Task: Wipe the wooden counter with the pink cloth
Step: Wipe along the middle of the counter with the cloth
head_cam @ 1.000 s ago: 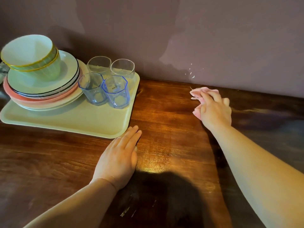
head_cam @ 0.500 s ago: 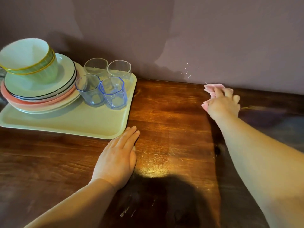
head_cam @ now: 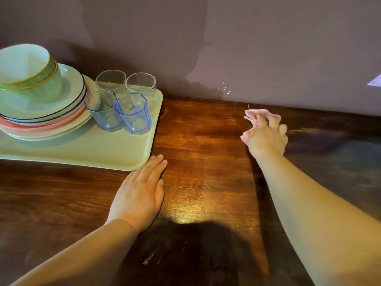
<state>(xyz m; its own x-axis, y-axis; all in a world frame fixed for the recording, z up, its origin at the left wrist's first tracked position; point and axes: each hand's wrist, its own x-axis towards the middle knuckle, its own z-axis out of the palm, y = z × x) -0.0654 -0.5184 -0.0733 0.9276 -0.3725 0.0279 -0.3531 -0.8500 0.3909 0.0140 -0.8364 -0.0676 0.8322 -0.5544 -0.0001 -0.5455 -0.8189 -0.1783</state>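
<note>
The pink cloth [head_cam: 254, 115] lies bunched on the wooden counter [head_cam: 202, 141] close to the back wall, right of centre. My right hand [head_cam: 267, 137] grips it from above, fingers curled over the fabric, and most of the cloth is hidden beneath the hand. My left hand [head_cam: 140, 193] rests flat on the counter with straight fingers, just off the front right corner of the tray, holding nothing.
A pale yellow tray [head_cam: 86, 150] sits at the left, carrying stacked plates [head_cam: 68, 112], green bowls [head_cam: 28, 75] and several glasses [head_cam: 132, 114]. A purple wall [head_cam: 247, 48] bounds the counter at the back. Dark counter surface extends to the right.
My right hand slid the cloth rightward along the back wall, then back a little to the left. My left hand stayed flat in place.
</note>
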